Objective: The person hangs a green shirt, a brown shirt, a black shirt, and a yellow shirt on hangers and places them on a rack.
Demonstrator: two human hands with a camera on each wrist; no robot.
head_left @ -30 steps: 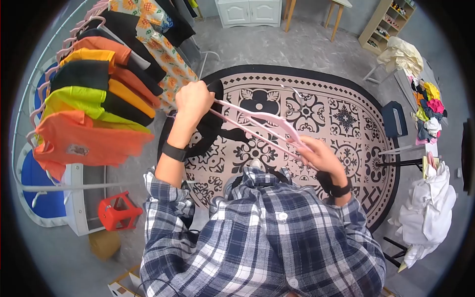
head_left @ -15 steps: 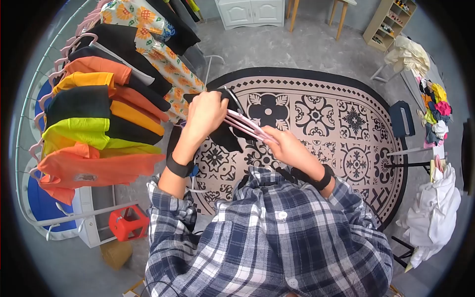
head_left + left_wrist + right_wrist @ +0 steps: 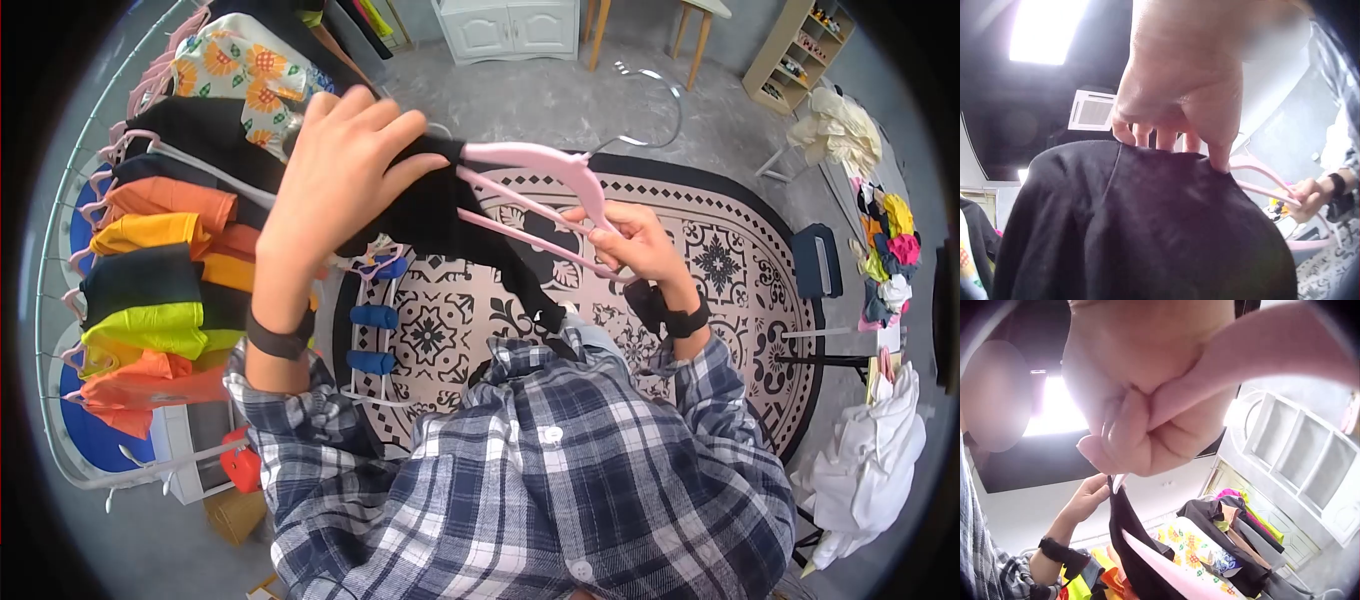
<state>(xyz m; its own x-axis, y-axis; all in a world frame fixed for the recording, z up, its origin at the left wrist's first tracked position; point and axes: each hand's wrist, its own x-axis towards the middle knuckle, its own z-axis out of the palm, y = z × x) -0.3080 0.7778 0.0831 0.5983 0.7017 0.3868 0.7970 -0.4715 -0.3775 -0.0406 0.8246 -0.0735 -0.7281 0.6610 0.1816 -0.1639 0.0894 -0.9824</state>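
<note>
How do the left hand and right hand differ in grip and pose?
The left hand grips the black garment draped on the pink hanger; the right hand pinches its lower bars. The left hand sits nearer the head camera than the right hand. Both wear a black wristband.

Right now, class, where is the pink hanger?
In the head view the pink hanger is up at centre, between the left hand gripping the black garment on it and the right hand holding its lower bar.

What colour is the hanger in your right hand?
The hanger is pale pink, seen best in the head view.
</note>
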